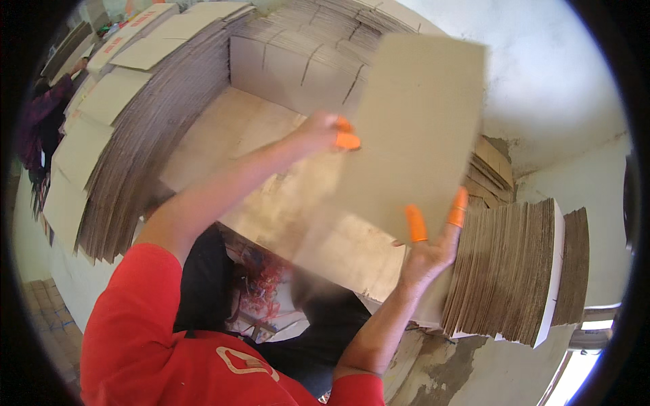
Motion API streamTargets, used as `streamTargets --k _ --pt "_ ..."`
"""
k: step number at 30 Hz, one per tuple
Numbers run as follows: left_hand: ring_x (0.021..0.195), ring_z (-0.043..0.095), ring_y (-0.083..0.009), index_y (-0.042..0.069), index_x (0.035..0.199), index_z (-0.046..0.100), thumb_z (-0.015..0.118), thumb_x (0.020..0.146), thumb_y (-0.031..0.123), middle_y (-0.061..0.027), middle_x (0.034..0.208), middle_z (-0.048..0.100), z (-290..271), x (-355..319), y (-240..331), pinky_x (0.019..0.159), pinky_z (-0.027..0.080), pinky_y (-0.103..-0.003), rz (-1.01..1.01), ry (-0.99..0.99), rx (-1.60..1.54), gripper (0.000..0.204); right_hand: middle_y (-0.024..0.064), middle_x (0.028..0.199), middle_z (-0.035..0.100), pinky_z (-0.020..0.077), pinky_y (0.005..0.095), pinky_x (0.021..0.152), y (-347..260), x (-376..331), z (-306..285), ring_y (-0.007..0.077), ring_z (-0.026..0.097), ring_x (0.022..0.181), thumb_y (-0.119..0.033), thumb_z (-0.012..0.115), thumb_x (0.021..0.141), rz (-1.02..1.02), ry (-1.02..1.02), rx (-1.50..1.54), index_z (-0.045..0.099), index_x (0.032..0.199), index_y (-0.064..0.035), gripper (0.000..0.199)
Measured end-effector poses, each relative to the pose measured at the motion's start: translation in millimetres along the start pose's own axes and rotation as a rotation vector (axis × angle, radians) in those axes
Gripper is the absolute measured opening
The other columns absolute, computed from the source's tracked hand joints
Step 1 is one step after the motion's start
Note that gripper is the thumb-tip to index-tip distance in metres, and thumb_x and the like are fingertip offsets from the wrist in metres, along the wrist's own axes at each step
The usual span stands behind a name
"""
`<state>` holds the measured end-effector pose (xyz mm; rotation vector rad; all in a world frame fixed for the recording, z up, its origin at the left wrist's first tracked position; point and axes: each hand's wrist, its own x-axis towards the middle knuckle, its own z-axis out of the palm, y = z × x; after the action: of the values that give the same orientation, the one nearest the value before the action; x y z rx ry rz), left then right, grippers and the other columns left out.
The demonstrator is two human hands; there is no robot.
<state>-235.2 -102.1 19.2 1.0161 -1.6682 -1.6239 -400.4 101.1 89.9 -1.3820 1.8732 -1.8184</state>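
Holding a flat cardboard sheet (413,128) up in the air, both hands are clamped on its edges: the left hand (323,130) grips the sheet's side at about nine o'clock of it, and the right hand (428,247) supports its lower edge at about five o'clock, fingers capped in orange rubber tips (416,223). The sheet is blurred and hangs clear of every pile, so it looks to be mid-transfer, lifted but not yet laid anywhere; the many piles suggest plenty of sheets remain to handle.

Beneath it lies a broad low stack of sheets (237,135). At ten o'clock leans a tall fanned stack (142,135); at twelve o'clock stand more bundled stacks (305,61); at four o'clock another thick stack (514,271) sits just beside the right hand. At nine o'clock a second person in a dark sleeve (47,108) works, well apart. The stacks crowd in closely on three sides, leaving little room to swing the sheet.
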Motion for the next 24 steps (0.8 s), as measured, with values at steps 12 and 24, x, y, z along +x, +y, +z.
streamTargets --k 12,24 --pt "0.105 0.051 -0.0301 0.006 0.111 0.053 0.072 0.071 0.005 -0.0121 0.104 0.057 7.2 149.8 5.3 0.087 0.047 -0.042 0.698 0.322 1.322 0.044 0.013 0.138 0.051 0.0542 0.0244 0.049 70.0 24.7 -23.8 0.014 0.065 0.085 -0.002 0.071 0.082 -0.142 0.328 -0.46 0.039 0.145 -0.0139 0.071" --pt "0.098 0.059 -0.0296 0.011 0.105 0.063 0.062 0.082 0.007 -0.0099 0.099 0.063 -0.4 147.7 7.8 0.082 0.05 -0.04 0.713 0.237 1.113 0.024 0.0142 0.149 0.037 0.0573 0.0233 0.054 71.3 19.9 -13.8 0.0171 0.061 0.099 0.013 0.062 0.083 -0.303 0.242 -0.263 0.03 0.148 -0.0139 0.076"
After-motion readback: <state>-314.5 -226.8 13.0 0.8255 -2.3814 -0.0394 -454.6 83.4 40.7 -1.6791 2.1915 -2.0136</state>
